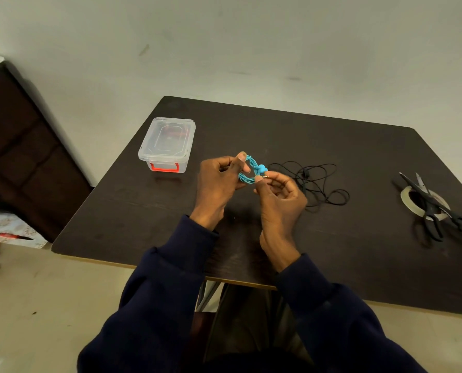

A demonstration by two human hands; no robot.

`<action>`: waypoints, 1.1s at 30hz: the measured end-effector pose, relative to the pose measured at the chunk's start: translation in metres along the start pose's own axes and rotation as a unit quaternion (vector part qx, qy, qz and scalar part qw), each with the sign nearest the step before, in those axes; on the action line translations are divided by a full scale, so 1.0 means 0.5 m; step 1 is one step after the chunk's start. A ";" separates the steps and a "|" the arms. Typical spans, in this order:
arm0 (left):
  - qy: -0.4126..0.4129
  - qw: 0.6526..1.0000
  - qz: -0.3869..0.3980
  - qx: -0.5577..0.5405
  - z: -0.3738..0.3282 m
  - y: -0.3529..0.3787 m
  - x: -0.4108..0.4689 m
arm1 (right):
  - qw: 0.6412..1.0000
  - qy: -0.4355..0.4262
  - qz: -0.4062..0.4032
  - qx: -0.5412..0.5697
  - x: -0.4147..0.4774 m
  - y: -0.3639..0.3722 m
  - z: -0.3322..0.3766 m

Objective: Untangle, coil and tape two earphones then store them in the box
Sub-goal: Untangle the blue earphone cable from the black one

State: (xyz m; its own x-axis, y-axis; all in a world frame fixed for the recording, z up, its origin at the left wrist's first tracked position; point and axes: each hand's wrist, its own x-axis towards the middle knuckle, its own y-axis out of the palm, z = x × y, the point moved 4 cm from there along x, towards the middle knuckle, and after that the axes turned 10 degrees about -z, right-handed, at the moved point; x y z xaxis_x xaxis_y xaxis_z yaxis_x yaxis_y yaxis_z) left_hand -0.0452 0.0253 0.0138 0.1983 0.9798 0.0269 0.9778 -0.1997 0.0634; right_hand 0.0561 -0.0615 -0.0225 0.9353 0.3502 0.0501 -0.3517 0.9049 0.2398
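Both hands are up over the dark table [332, 251], and the blue earphone [252, 172] sits right between them, wound into a small loop and lifted clear of the surface. The left hand [220, 181] has it in a closed grip: thumb pressed on the far end of the loop, fingers curled behind. The right hand [281, 196] pinches narrow, thumb and forefinger nipped on the free end, where a glint of the plug shows. The loop's long way looks to run roughly near-to-far, leaning a little, with the buds bunched on the side facing the right hand.

Coiling looks all but done on this one — I'd say tape comes next. And here's what that turns on: the tape roll [407, 196] lies well off to the right, flat on the table with the black scissors [430, 208] laid across it, blades pointing away and to the left. The right hand is the nearer one, so the left would have to hold the coil alone.

The black earphone [314, 184] lies loose on the table just beyond the right hand, not yet coiled. The clear box [168, 142] is out left with its lid on, long side running away from us, red latch on the near end — nearer the left hand.
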 end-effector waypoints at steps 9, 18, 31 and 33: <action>-0.051 0.997 -0.009 -0.065 0.004 -0.007 0.007 | 0.995 -0.060 0.077 0.030 -0.001 -0.031 0.002; -0.188 0.960 0.027 -0.208 0.023 0.004 -0.003 | 0.987 0.048 0.096 0.116 0.009 -0.049 -0.006; -0.170 0.961 0.131 -0.175 0.002 0.003 0.003 | 0.942 0.257 0.155 0.152 0.026 -0.057 -0.009; -0.106 0.979 0.135 -0.111 -0.012 0.004 0.000 | 0.933 0.279 0.181 0.139 0.027 -0.059 -0.007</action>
State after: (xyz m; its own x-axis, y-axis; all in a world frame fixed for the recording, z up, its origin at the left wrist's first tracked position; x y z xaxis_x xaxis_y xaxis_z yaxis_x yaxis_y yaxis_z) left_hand -0.0435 0.0246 0.0198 0.4796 0.8672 -0.1341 0.8539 -0.4261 0.2987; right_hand 0.0791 -0.0828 -0.0321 0.5646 0.7621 -0.3168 -0.5439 0.6323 0.5516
